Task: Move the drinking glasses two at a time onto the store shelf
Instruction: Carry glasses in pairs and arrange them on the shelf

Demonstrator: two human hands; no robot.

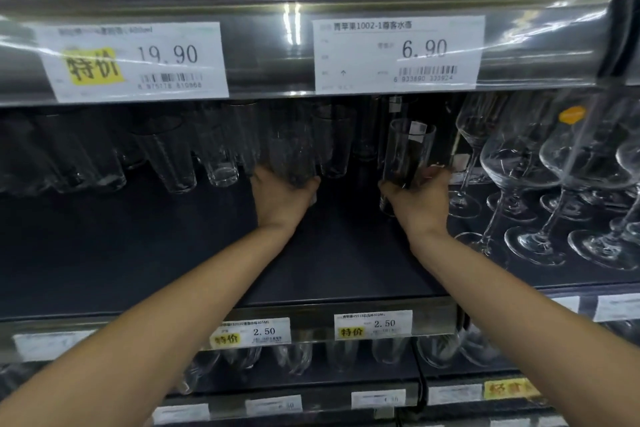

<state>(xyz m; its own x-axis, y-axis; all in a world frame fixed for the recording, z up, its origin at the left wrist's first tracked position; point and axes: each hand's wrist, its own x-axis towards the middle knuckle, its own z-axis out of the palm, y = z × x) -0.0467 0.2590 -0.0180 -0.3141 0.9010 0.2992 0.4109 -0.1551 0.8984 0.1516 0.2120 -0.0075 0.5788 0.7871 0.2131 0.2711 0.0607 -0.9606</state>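
Dark store shelf board (346,253) lies bare in front, clear tumblers (166,156) crowding the back left, stemmed wine glasses (519,163) at the right. The left hand (282,198) curls round the base of one tall clear drinking glass (291,146) and the right hand (420,201) wraps the lower part of another tall clear glass with a barcode sticker (410,149), each gripped low and roughly upright, I'd guess to land flat. Room lies open between the hands; wine stems stand near the right one, the price-label rail (398,52) low overhead
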